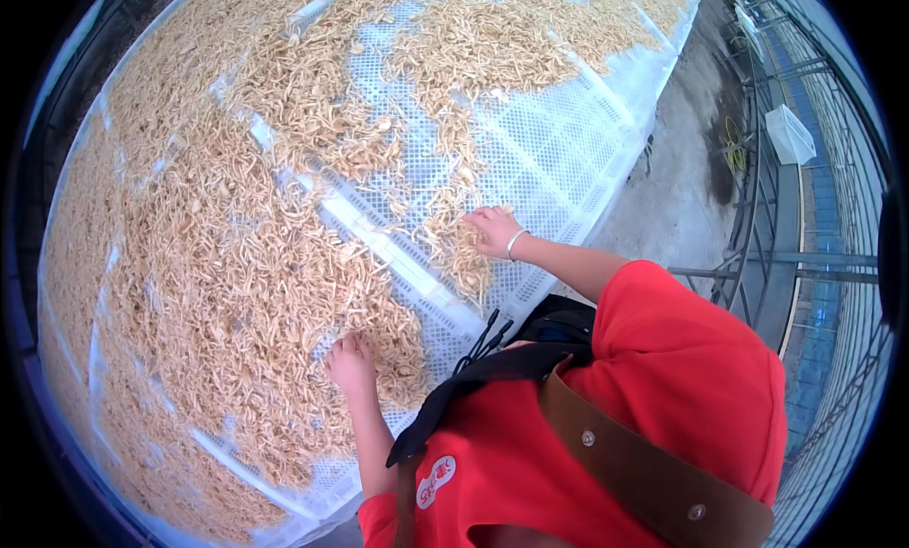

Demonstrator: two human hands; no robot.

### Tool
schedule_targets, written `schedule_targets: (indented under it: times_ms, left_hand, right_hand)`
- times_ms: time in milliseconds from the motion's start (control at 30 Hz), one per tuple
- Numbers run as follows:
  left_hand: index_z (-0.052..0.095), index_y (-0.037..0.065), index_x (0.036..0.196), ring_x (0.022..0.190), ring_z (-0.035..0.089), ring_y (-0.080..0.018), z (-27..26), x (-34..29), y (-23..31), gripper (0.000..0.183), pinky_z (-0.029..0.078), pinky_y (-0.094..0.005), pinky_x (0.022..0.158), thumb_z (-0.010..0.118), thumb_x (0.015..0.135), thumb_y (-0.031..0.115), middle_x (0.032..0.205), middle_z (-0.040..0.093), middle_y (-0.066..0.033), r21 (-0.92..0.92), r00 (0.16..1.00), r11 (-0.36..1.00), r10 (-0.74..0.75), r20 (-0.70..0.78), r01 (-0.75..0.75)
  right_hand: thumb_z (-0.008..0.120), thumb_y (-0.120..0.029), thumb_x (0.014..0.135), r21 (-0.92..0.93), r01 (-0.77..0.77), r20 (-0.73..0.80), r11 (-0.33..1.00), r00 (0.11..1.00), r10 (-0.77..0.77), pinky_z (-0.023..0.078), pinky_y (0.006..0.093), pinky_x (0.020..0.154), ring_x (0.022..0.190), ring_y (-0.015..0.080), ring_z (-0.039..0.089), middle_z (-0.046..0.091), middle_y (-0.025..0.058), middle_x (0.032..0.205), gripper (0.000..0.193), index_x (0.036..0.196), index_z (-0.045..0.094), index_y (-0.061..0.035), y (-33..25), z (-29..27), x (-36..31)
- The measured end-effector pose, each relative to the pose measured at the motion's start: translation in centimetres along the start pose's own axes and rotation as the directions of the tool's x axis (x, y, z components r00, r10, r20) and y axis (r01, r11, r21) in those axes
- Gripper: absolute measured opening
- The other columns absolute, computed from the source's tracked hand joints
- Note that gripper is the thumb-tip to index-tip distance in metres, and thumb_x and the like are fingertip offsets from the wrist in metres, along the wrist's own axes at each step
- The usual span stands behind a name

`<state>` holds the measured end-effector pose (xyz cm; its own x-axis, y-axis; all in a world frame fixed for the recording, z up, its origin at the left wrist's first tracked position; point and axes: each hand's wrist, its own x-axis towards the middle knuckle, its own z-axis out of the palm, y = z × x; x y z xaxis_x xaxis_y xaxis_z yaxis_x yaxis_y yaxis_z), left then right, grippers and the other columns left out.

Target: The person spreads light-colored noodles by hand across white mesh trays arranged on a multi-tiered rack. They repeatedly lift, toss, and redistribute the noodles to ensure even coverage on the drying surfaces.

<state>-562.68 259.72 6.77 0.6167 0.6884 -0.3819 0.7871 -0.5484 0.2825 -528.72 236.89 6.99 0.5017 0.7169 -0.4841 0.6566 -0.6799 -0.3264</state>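
Observation:
Pale tan dried strips lie loosely spread over white perforated trays set side by side. My left hand is down at the near edge of a thick patch, fingers bent together around some strips; its fingertips are partly hidden among them. Farther right, my right hand, with a light bangle on the wrist, reaches leftward over a thinner band of strips. Its fingers are extended and slightly apart, touching the strips. A raised white tray edge runs between my two hands.
Bare tray mesh shows around the thinner band. Grey ground lies beyond the trays' right edge. Metal framing, a white box-like container and a yellow coil are farther right. Dark cords hang by my red shirt.

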Motion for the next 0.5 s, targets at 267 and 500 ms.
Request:
schedule_targets:
  times_ms: [267, 500]
  left_hand:
    - [0.046, 0.004, 0.13, 0.111, 0.047, -0.0376, -1.1, 8.5, 17.8, 0.053, 0.038, -0.0449, 0.095, 0.062, 0.081, 0.015, 0.124, 0.049, -0.0206, -0.169, 0.885, 0.906, 0.316, -0.342, -0.389]
    - [0.041, 0.004, 0.134, 0.119, 0.042, -0.0384, 3.1, 20.5, 37.9, 0.06, 0.035, -0.0441, 0.101, 0.064, 0.081, 0.018, 0.13, 0.044, -0.0226, -0.156, 0.853, 0.889, 0.346, -0.39, -0.431]
  right_hand:
    - [0.056, -0.046, 0.085, -0.005, -0.203, -0.329, 0.979, 0.925, 0.19, 0.036, 0.0471, 0.099, 0.124, 0.0343, 0.037, 0.037, 0.0159, 0.137, 0.062, 0.137, 0.039, -0.0173, 16.5, -10.5, 0.5]
    - [0.055, -0.047, 0.085, -0.116, -0.156, -0.384, 0.981, 0.918, 0.101, 0.032, 0.0456, 0.105, 0.129, 0.0345, 0.033, 0.034, 0.0169, 0.14, 0.065, 0.139, 0.036, -0.0161, 32.8, -22.3, 12.9]
